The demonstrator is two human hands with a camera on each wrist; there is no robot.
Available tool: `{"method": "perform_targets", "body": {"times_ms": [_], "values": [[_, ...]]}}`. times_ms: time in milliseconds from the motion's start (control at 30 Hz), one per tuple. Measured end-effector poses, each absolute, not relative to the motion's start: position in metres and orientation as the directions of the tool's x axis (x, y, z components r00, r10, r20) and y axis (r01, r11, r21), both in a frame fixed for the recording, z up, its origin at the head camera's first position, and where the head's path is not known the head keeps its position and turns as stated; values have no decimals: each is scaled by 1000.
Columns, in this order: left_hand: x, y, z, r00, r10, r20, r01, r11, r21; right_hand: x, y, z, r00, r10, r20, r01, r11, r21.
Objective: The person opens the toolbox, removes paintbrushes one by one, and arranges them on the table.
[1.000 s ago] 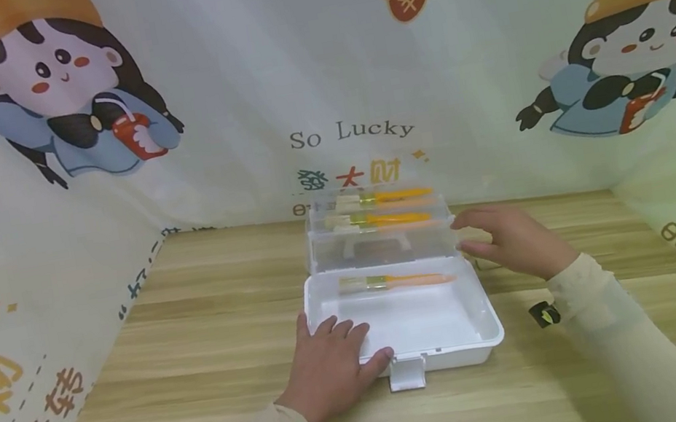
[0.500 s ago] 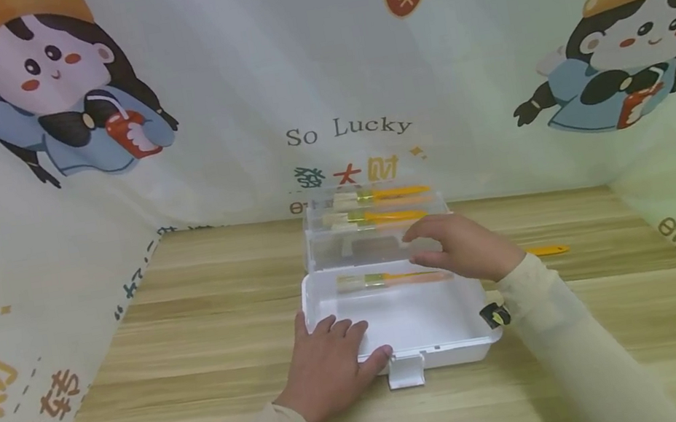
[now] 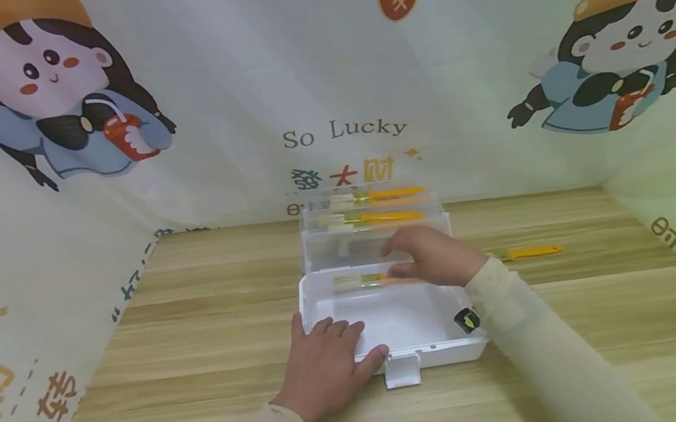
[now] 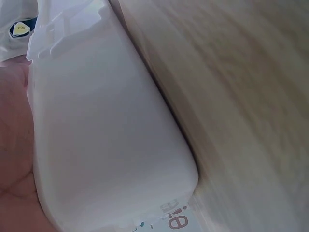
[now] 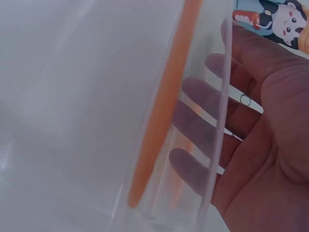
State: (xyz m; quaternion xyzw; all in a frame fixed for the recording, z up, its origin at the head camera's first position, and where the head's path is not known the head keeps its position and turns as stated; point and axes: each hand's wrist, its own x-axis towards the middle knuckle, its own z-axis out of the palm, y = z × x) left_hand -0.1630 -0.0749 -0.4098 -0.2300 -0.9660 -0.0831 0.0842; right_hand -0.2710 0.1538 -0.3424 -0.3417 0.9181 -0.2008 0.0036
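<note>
A white plastic case [image 3: 394, 316] lies unlatched on the table, its translucent lid [image 3: 325, 253] swung back. Inside, along the hinge side, lies a paintbrush [image 3: 352, 282] with pale bristles and an orange handle. My left hand [image 3: 329, 367] rests on the case's front left corner, fingers spread over the rim and thumb on the front edge. Above the back of the case hovers my right hand [image 3: 434, 255], fingers loosely bent, thumb close to that brush's handle. The right wrist view shows an orange handle [image 5: 166, 101] near my fingers, seen partly through a translucent wall. I cannot tell whether they touch.
Two more paintbrushes lie in the raised lid section, an upper brush [image 3: 398, 193] and a lower brush [image 3: 392, 217]. Another paintbrush [image 3: 533, 252] is on the table right of the case, partly hidden by my right sleeve. A printed curtain [image 3: 229, 110] stands behind.
My right hand has moved left, from the case's right side to over its back part, near the brush inside. The brush on the table has come into view. My left hand stays put.
</note>
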Motion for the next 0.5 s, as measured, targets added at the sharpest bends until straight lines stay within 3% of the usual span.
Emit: {"method": "perform_targets", "body": {"times_ms": [500], "values": [[-163,-75,-410,-884,428,186,454,883,124,-286,145,-355,-790,-607,87,-588,710,-388]]}}
